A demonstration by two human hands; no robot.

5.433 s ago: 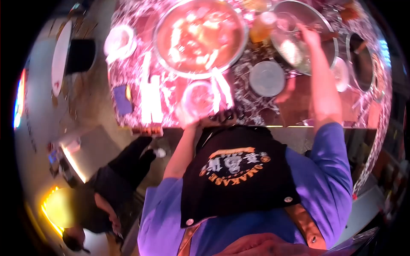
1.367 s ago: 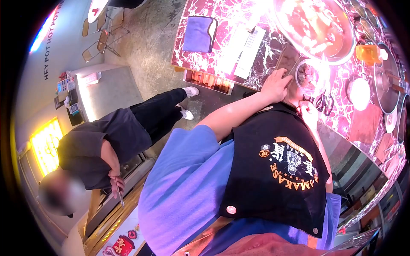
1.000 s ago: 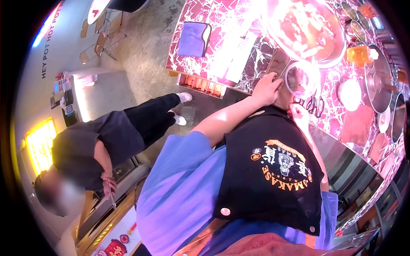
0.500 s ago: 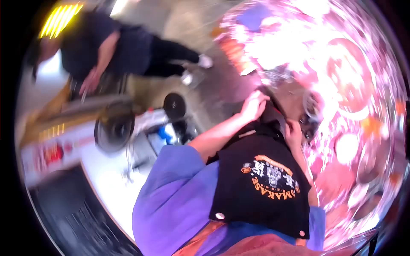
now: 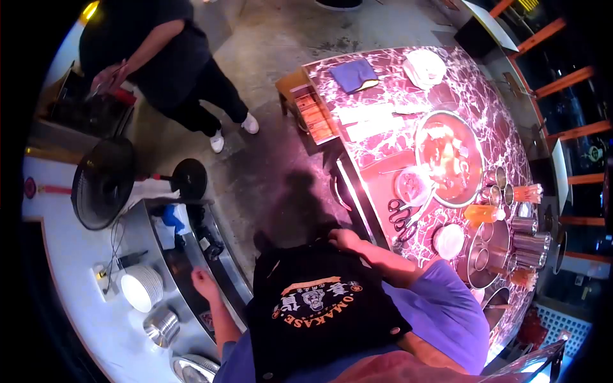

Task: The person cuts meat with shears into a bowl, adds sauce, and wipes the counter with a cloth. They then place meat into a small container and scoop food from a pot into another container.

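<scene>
My left hand [image 5: 204, 283] hangs at the left over the edge of a long steel counter [image 5: 185, 262]. Its fingers are curled in, and nothing shows in them. At the far edge of the black apron [image 5: 319, 300] on my body is my right hand [image 5: 345, 239], with fingers bent against the cloth. The fingertips are partly hidden there. Just left of my left hand stand a stack of white plates [image 5: 142, 288] and a stack of steel bowls [image 5: 162, 327]. Scissors with black handles [image 5: 401, 217] lie on the marbled table to the right of my right hand.
A marbled table [image 5: 389, 70] holds a large steel bowl of food [image 5: 450, 159], a white bowl [image 5: 449, 241], an orange-filled jug [image 5: 483, 213] and steel cups [image 5: 533, 242]. Across the floor stands another person [image 5: 159, 70]. A black fan [image 5: 102, 182] is at the left.
My view has swung toward the right-hand table and sharpened. My hands, both at the apron before, are now apart: the left has moved out over the steel counter, while the right remains by the apron.
</scene>
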